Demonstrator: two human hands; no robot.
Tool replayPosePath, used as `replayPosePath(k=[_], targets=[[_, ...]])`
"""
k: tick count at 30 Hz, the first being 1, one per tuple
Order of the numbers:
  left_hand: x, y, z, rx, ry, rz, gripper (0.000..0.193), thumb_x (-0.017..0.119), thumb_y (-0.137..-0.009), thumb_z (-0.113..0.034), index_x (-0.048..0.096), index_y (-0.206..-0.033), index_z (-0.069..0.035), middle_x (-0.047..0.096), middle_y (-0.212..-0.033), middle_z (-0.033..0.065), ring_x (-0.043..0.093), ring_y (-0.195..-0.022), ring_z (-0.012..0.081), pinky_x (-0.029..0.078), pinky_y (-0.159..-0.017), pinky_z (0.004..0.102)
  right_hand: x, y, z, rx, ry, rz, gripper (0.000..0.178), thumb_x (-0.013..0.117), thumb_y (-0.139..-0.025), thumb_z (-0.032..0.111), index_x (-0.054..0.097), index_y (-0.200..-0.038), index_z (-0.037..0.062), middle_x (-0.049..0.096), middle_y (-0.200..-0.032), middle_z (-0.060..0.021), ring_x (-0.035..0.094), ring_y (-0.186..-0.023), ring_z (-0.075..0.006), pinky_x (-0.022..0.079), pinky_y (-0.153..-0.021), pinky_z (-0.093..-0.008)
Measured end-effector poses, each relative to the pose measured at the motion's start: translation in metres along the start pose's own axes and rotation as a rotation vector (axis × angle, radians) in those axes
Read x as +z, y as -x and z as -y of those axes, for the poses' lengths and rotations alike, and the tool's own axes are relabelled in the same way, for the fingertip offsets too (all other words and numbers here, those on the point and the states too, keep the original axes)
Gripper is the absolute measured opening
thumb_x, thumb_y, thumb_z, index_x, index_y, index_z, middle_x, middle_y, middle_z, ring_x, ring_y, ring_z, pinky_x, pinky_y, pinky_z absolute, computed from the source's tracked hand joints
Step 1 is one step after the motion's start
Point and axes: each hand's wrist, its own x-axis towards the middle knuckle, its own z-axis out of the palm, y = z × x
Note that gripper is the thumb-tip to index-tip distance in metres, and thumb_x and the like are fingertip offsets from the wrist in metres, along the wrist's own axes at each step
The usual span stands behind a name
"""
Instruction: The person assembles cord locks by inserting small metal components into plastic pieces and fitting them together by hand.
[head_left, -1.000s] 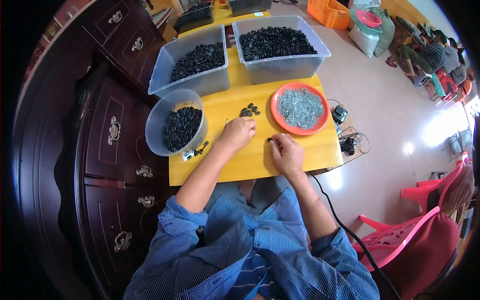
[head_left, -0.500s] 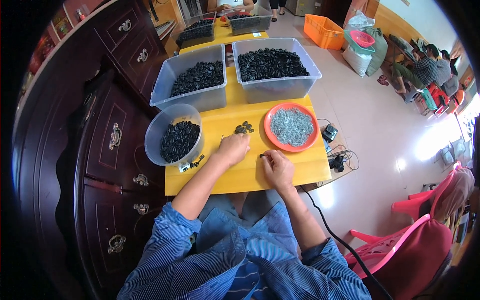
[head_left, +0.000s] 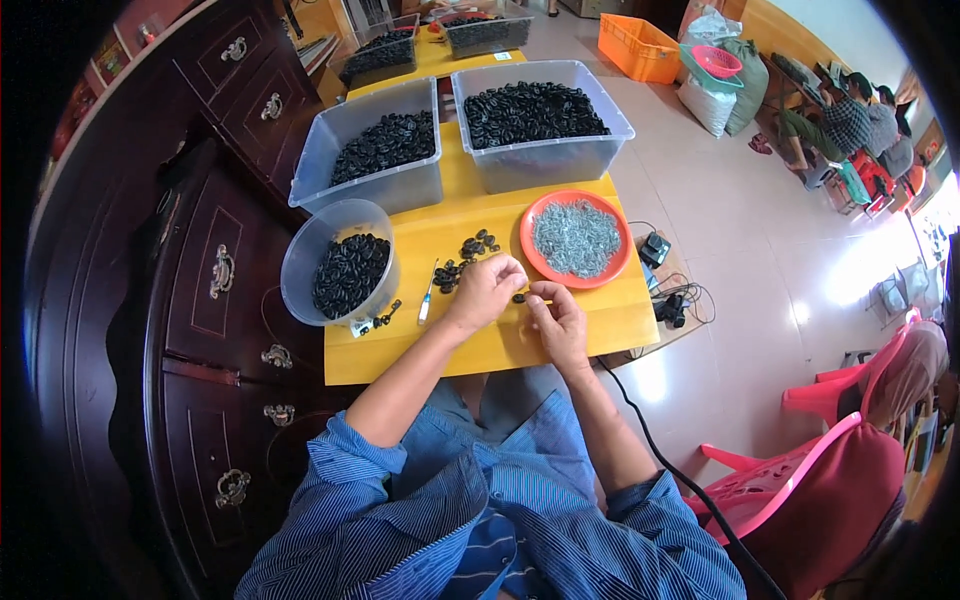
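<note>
My left hand is closed, thumb and fingers pinched together, over the yellow table. Whatever its fingertips hold is too small to make out. Close beside it, my right hand pinches a small black oval piece that shows between the two hands. Beyond my left hand lies a loose cluster of black oval pieces. A thin screwdriver-like tool with a pale and blue handle lies to its left. An orange-red plate full of small silvery metal pieces stands beyond my right hand.
A round clear tub of black pieces stands left on the yellow table. Behind are two clear bins of similar pieces. A dark drawer cabinet borders the left; a pink chair stands right.
My left hand has moved right and nearer to my right hand, uncovering more of the black pieces and the thin tool. My right hand has lifted its fingers slightly, still with the black piece.
</note>
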Motion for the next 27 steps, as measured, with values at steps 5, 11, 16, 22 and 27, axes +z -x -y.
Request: replayPosePath(k=[5,11,16,22,27], targets=[[0.034,0.004,-0.004,-0.015,0.238,0.035,0.010,0.063,-0.097,-0.008,0.065,-0.093,0.001,0.069,-0.082,0.0041,0.063,-0.076,0.0090,0.054,-0.071,0.0292,-0.009,0.002,-0.013,0.101,-0.270,-0.020,0.011,0.064,-0.100,0.012,0.064,-0.107,0.0041,0.067,-0.090,0.0002,0.061,-0.068,-0.0068,0.050,-0.061,-0.0219],[0.055,0.001,-0.019,0.017,0.298,0.070,0.010,0.062,-0.097,-0.007,0.065,-0.096,0.001,0.069,-0.083,0.0055,0.064,-0.078,0.0092,0.054,-0.072,0.0288,-0.035,0.003,-0.001,0.169,-0.328,-0.059,0.007,0.062,-0.100,0.012,0.062,-0.104,0.0052,0.068,-0.094,-0.0010,0.059,-0.068,-0.0051,0.047,-0.060,-0.0201],[0.055,-0.016,-0.042,0.067,0.093,0.069,0.011,0.063,-0.095,-0.009,0.068,-0.097,0.000,0.071,-0.086,0.0097,0.069,-0.077,0.0173,0.055,-0.071,0.0324,-0.059,0.000,0.003,0.176,-0.386,-0.177,0.003,0.059,-0.099,0.008,0.058,-0.096,0.0065,0.069,-0.092,-0.0025,0.058,-0.064,-0.0054,0.046,-0.057,-0.0207],[0.061,-0.038,-0.032,0.313,-0.536,0.192,0.018,0.065,-0.088,-0.017,0.071,-0.102,-0.007,0.066,-0.096,0.0120,0.067,-0.090,0.0324,0.055,-0.080,0.0449,-0.090,-0.007,0.000,0.099,-0.282,-0.263,0.003,0.058,-0.097,0.005,0.056,-0.096,0.0068,0.067,-0.089,-0.0033,0.055,-0.062,-0.0052,0.044,-0.055,-0.0201],[0.071,-0.053,-0.032,0.331,-0.604,0.290,0.019,0.068,-0.085,-0.020,0.071,-0.100,-0.008,0.065,-0.096,0.0118,0.066,-0.093,0.0319,0.055,-0.081,0.0456,-0.094,-0.011,-0.003,0.107,-0.316,-0.269,0.003,0.058,-0.098,0.006,0.057,-0.100,0.0065,0.067,-0.087,-0.0023,0.054,-0.063,-0.0047,0.044,-0.056,-0.0195]])
